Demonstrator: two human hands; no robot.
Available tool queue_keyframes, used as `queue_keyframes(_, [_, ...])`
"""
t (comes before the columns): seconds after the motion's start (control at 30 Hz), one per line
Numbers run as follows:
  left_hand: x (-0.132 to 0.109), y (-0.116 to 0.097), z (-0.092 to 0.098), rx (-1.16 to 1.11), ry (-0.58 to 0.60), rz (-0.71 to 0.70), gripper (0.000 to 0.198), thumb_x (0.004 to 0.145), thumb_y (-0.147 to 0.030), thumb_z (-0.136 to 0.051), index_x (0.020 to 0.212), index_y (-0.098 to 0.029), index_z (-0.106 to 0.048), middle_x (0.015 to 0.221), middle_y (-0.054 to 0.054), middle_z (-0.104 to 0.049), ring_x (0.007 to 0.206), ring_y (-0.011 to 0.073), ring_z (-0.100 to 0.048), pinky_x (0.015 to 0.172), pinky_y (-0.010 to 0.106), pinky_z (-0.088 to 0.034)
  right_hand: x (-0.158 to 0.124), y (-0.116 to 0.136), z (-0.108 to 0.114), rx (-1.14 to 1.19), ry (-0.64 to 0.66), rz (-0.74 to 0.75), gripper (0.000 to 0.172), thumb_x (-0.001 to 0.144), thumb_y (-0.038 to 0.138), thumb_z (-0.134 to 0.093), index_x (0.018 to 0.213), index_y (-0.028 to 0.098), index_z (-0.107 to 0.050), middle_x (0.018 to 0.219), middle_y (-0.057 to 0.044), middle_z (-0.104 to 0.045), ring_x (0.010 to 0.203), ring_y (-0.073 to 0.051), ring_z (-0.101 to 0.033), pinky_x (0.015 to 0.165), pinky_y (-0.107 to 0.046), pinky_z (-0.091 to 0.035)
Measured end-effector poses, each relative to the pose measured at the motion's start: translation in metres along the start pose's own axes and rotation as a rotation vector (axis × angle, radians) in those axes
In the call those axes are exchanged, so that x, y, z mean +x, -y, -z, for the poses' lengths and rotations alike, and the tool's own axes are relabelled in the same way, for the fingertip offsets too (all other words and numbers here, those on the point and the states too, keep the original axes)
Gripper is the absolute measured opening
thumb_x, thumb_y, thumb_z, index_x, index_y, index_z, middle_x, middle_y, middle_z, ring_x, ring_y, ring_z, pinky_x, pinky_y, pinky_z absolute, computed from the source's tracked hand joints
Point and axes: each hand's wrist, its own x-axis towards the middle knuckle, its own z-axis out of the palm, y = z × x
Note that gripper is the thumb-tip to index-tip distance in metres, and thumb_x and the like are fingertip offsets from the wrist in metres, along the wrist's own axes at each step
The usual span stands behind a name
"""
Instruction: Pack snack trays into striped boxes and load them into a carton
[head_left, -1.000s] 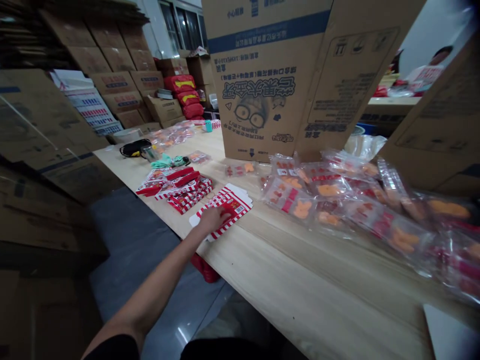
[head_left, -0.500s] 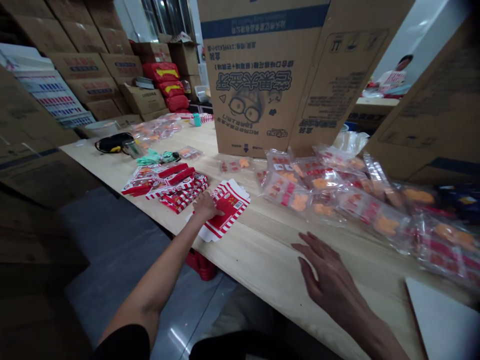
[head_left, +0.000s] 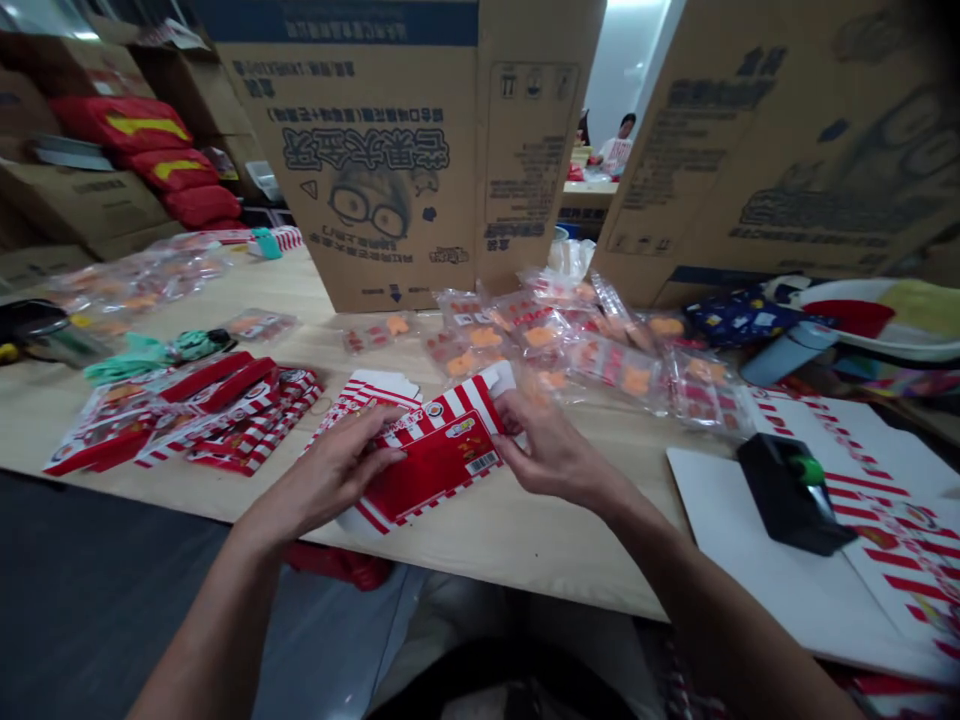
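Note:
A flattened red-and-white striped carton (head_left: 442,455) is held tilted above the table between both hands. My left hand (head_left: 341,470) grips its left part, thumb on the red face. At the right end, my right hand (head_left: 547,450) pinches the white flap with thumb and fingers. Another striped carton (head_left: 367,390) lies on the table behind it, partly hidden. Left of my hands is a pile of red striped packs (head_left: 217,410). Beyond the held carton lie clear packets (head_left: 472,345) with red and orange pieces inside.
Two large brown cardboard boxes (head_left: 397,160) stand along the back. At right, a black tape dispenser (head_left: 795,490) sits on white board beside striped card sheets (head_left: 885,480). A blue bottle (head_left: 791,352) lies near a white basin. A person (head_left: 616,150) is far behind.
My left hand has lifted the carton from the table. My right hand, empty and spread before, has come over and taken its right end. The view has turned right.

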Motion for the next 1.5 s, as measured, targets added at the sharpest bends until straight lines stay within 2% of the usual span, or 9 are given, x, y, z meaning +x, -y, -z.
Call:
queue_keyframes(0.17, [0.017, -0.015, -0.025, -0.028, 0.007, -0.022, 0.040, 0.099, -0.043, -0.048, 0.131, -0.022, -0.059, 0.122, 0.012, -0.067, 0.112, 0.0273, -0.062, 0.099, 0.040, -0.050, 0.000, -0.001, 0.004, 0.721, 0.336, -0.286, 0.024, 0.086, 0.044, -0.063, 0.087, 0.020, -0.064, 0.081, -0.003, -0.069, 0.071, -0.017, -0.064, 0.064, -0.031, -0.052])
queue_keyframes(0.3, [0.024, -0.034, -0.055, -0.121, 0.094, -0.006, 0.072, 0.093, -0.049, -0.061, 0.154, -0.022, -0.033, 0.148, 0.016, -0.053, 0.131, 0.0319, -0.053, 0.108, 0.043, -0.044, 0.000, -0.001, 0.004, 0.969, 0.304, -0.399, 0.036, 0.080, 0.053, -0.071, 0.085, 0.018, -0.068, 0.074, -0.002, -0.069, 0.071, -0.017, -0.067, 0.071, -0.033, -0.055])
queue_keyframes(0.53, [0.030, -0.058, -0.074, -0.378, 0.142, 0.077, 0.039, 0.099, -0.040, -0.052, 0.134, -0.023, -0.060, 0.088, 0.003, -0.074, 0.078, 0.0211, -0.069, 0.077, 0.028, -0.052, 0.005, 0.012, 0.032, 0.462, 0.224, -0.085, 0.030, 0.092, 0.037, -0.057, 0.071, 0.019, -0.067, 0.067, -0.001, -0.063, 0.061, -0.014, -0.057, 0.056, -0.027, -0.044])
queue_keyframes(0.67, [0.040, -0.060, -0.073, -0.445, -0.105, 0.152, 0.030, 0.100, -0.037, -0.048, 0.107, -0.019, -0.071, 0.080, 0.001, -0.072, 0.070, 0.0175, -0.065, 0.068, 0.024, -0.048, -0.005, 0.009, 0.045, 0.064, -0.293, -0.020, 0.018, 0.092, 0.028, -0.055, 0.092, 0.022, -0.071, 0.091, -0.005, -0.072, 0.085, -0.021, -0.065, 0.079, -0.036, -0.050])
queue_keyframes(0.77, [0.049, -0.059, -0.073, -0.460, -0.384, 0.249, 0.029, 0.099, -0.038, -0.050, 0.095, -0.018, -0.070, 0.080, 0.002, -0.072, 0.071, 0.0173, -0.064, 0.065, 0.023, -0.047, -0.020, -0.006, 0.035, 0.218, -0.589, -0.206, 0.032, 0.097, 0.037, -0.049, 0.121, 0.023, -0.064, 0.116, -0.010, -0.070, 0.109, -0.026, -0.064, 0.095, -0.044, -0.049])
queue_keyframes(0.87, [0.056, -0.064, -0.079, -0.477, -0.452, 0.289, 0.030, 0.099, -0.041, -0.051, 0.098, -0.017, -0.070, 0.087, 0.003, -0.074, 0.077, 0.0180, -0.065, 0.070, 0.024, -0.048, -0.033, -0.018, 0.014, 0.533, -0.472, -0.343, 0.046, 0.100, 0.045, -0.040, 0.139, 0.023, -0.049, 0.123, -0.012, -0.068, 0.112, -0.026, -0.064, 0.094, -0.045, -0.052])
queue_keyframes(1.0, [0.063, -0.071, -0.090, -0.492, -0.509, 0.324, 0.034, 0.099, -0.046, -0.052, 0.099, -0.017, -0.069, 0.089, 0.003, -0.075, 0.080, 0.0179, -0.066, 0.072, 0.024, -0.049, -0.040, -0.017, 0.006, 0.476, -0.561, -0.348, 0.061, 0.085, 0.035, -0.064, 0.142, 0.024, -0.045, 0.129, -0.011, -0.063, 0.115, -0.026, -0.061, 0.100, -0.045, -0.049])
queue_keyframes(1.2, [0.075, -0.070, -0.114, -0.999, -0.413, 0.458, 0.046, 0.088, -0.060, -0.063, 0.101, -0.017, -0.070, 0.084, 0.004, -0.076, 0.077, 0.0203, -0.070, 0.067, 0.028, -0.055, -0.041, -0.003, 0.017, 1.213, -0.010, -0.474, 0.045, 0.079, 0.042, -0.068, 0.120, 0.023, -0.066, 0.103, -0.006, -0.075, 0.090, -0.028, -0.071, 0.084, -0.045, -0.057])
queue_keyframes(1.5, [0.053, -0.073, -0.139, -1.193, -0.162, 0.510, 0.056, 0.075, -0.048, -0.082, 0.119, -0.018, -0.067, 0.111, 0.009, -0.076, 0.096, 0.0210, -0.072, 0.088, 0.033, -0.057, -0.038, -0.006, 0.004, 1.202, -0.200, -0.507, 0.028, 0.066, 0.033, -0.077, 0.090, 0.019, -0.071, 0.088, -0.005, -0.077, 0.083, -0.028, -0.072, 0.083, -0.044, -0.057])
